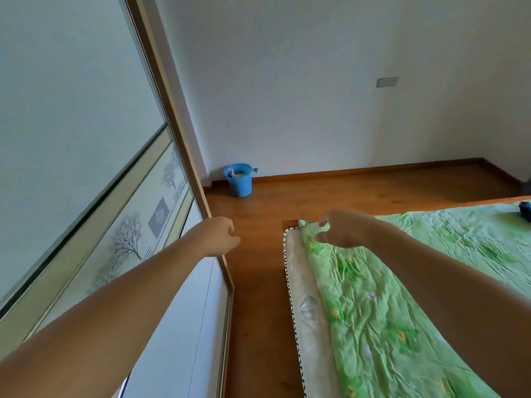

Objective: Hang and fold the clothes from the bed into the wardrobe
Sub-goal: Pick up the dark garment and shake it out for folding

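Soft, even light fills my view, shadows stay faint, and the wardrobe door [71, 96] carries a pale sheen. The wide lens bends straight lines near the edges. My right hand [344, 232] and the far bed sheet [465, 234] look slightly smeared.

Left hand [221, 235] hovers, loosely curled, beside the wardrobe [71, 110]; right hand [342, 231] spreads over the bed [388, 311].
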The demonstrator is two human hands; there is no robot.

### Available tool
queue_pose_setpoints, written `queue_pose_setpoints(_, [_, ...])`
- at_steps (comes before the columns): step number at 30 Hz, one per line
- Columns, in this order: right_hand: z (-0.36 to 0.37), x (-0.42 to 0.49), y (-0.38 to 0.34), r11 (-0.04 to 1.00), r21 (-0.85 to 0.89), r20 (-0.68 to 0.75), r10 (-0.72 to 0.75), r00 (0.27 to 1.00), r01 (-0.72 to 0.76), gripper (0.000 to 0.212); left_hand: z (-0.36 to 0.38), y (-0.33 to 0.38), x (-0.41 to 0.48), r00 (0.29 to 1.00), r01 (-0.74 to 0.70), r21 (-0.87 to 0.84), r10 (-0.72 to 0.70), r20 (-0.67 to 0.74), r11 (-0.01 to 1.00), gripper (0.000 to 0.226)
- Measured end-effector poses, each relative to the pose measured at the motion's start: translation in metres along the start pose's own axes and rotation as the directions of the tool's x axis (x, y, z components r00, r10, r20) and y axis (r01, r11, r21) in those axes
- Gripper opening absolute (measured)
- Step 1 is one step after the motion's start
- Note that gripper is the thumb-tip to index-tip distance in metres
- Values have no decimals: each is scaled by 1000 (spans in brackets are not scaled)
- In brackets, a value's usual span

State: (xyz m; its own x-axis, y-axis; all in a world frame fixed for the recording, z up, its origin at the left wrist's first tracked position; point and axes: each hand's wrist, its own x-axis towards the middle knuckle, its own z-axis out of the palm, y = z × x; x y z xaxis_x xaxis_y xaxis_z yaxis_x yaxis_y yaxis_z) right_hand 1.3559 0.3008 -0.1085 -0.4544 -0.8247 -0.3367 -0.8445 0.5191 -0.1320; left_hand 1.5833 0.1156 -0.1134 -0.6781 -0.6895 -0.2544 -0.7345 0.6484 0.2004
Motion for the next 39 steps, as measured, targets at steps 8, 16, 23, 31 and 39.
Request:
queue_pose_setpoints(8, [-49, 152, 33, 998, 32, -8, 63, 998, -63, 59, -33, 9, 169, 1000, -18, -12, 18, 23, 1000, 50])
queue_pose_setpoints(16, [-99, 277, 63, 988, 76, 2, 136, 991, -136, 55, -68, 27, 334, 992, -113, 54, 110, 61, 992, 42])
queue_pose_setpoints(23, [-133, 374, 102, 961, 115, -32, 258, 966, -253, 55, -97, 55, 478, 970, -225, 101, 213, 119, 969, 43])
queue_pose_setpoints(31, [-160, 485, 169, 914, 216, -71, 365, 928, -343, 54, -98, 114, 637, 915, -388, 101, 369, 165, 916, 38])
queue_pose_setpoints(39, [-200, 597, 236, 866, 269, -53, 451, 891, -422, 53, -123, 158, 776, 879, -459, 130, 427, 213, 879, 46])
